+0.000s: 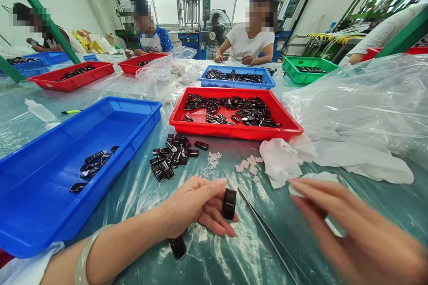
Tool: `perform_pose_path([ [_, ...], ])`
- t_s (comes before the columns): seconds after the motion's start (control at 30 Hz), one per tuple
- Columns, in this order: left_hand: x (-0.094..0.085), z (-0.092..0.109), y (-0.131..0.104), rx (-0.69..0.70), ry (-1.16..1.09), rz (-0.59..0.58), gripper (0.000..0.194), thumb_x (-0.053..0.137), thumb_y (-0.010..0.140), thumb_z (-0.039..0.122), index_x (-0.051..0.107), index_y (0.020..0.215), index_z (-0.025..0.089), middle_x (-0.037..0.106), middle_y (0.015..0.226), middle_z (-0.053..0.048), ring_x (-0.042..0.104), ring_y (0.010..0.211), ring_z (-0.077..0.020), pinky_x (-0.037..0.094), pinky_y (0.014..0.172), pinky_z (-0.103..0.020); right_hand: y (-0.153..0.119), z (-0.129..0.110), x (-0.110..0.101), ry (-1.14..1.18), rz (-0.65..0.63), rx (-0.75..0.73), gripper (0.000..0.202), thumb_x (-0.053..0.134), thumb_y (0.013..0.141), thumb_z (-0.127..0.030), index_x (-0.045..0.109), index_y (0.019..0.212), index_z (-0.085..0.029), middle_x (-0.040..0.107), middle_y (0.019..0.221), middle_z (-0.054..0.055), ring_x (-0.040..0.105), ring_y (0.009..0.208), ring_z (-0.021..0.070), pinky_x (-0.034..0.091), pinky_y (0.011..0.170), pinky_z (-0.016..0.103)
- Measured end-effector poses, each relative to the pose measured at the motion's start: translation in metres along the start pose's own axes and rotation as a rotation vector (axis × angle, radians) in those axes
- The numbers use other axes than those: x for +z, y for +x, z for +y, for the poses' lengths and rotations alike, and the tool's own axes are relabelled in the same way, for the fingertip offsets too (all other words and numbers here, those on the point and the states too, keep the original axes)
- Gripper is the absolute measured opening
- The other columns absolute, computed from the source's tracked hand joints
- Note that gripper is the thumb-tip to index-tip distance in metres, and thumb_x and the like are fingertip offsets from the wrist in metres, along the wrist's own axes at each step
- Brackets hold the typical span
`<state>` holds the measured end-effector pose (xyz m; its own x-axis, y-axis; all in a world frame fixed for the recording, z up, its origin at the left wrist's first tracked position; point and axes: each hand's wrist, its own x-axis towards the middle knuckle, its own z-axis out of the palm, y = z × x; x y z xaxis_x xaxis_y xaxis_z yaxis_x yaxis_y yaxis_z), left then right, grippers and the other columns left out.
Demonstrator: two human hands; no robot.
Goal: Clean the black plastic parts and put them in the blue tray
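Note:
My left hand is closed on a small glossy black plastic part, held upright between thumb and fingers. Another black part lies on the table below my left wrist. Metal tweezers rest just right of my left hand, points facing away from me. My right hand is smeared by motion. Its fingertips are close to a pale, flat piece, and I cannot tell if they touch it. Several loose black parts are heaped beyond my left hand, near white scraps and small pale pads.
A blue tray with a few black parts stands left. A red tray of black parts is ahead, with a blue tray behind it. White cloth and clear plastic sheeting lie right. Co-workers sit across the table.

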<state>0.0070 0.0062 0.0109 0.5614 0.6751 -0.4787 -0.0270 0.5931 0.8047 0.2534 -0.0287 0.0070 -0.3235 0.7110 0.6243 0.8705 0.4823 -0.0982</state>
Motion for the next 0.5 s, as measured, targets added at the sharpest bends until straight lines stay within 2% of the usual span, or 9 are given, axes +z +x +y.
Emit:
perform_pose_path([
  [0.07, 0.001, 0.001, 0.0, -0.001, 0.004, -0.004, 0.053, 0.051, 0.076, 0.055, 0.064, 0.077, 0.004, 0.068, 0.08, -0.019, 0.067, 0.06, -0.0186, 0.05, 0.051, -0.02, 0.006, -0.016, 0.014, -0.004, -0.046, -0.159, 0.026, 0.039, 0.086, -0.01, 0.055, 0.106, -0.014, 0.062, 0.098, 0.01, 0.062, 0.086, 0.0162, 0.051, 0.074, 0.024],
  [0.13, 0.001, 0.001, 0.0, -0.003, 0.009, -0.01, 0.053, 0.05, 0.077, 0.055, 0.064, 0.077, 0.004, 0.068, 0.08, -0.019, 0.067, 0.061, -0.0185, 0.05, 0.052, -0.02, 0.009, -0.022, 0.027, -0.086, -0.126, -0.191, 0.036, 0.03, 0.082, -0.003, 0.055, 0.106, -0.013, 0.063, 0.099, 0.012, 0.063, 0.088, 0.0173, 0.054, 0.067, 0.024],
  [0.27, 0.0, -0.001, 0.001, -0.01, -0.001, -0.034, 0.053, 0.049, 0.078, 0.055, 0.065, 0.079, 0.004, 0.067, 0.078, -0.018, 0.067, 0.06, -0.0182, 0.05, 0.051, -0.02, 0.009, -0.021, 0.042, -0.155, -0.23, -0.164, 0.043, 0.027, 0.076, 0.003, 0.057, 0.102, -0.011, 0.063, 0.099, 0.014, 0.065, 0.083, 0.0189, 0.056, 0.059, 0.025],
  [0.4, 0.0, -0.004, 0.0, -0.007, -0.006, -0.05, 0.051, 0.051, 0.077, 0.053, 0.065, 0.08, 0.004, 0.067, 0.079, -0.017, 0.066, 0.06, -0.0184, 0.05, 0.051, -0.02, 0.011, -0.023, 0.043, -0.169, -0.287, -0.121, 0.038, 0.029, 0.076, 0.003, 0.059, 0.096, -0.01, 0.06, 0.092, 0.013, 0.064, 0.065, 0.0166, 0.051, 0.046, 0.022],
  [0.5, 0.001, -0.003, -0.003, 0.005, 0.019, -0.07, 0.043, 0.057, 0.074, 0.048, 0.065, 0.079, 0.006, 0.067, 0.081, -0.015, 0.066, 0.062, -0.0172, 0.05, 0.052, -0.02, 0.011, -0.025, 0.044, -0.166, -0.316, -0.085, 0.034, 0.03, 0.077, 0.003, 0.058, 0.09, -0.011, 0.057, 0.084, 0.009, 0.062, 0.059, 0.0141, 0.049, 0.046, 0.021],
])
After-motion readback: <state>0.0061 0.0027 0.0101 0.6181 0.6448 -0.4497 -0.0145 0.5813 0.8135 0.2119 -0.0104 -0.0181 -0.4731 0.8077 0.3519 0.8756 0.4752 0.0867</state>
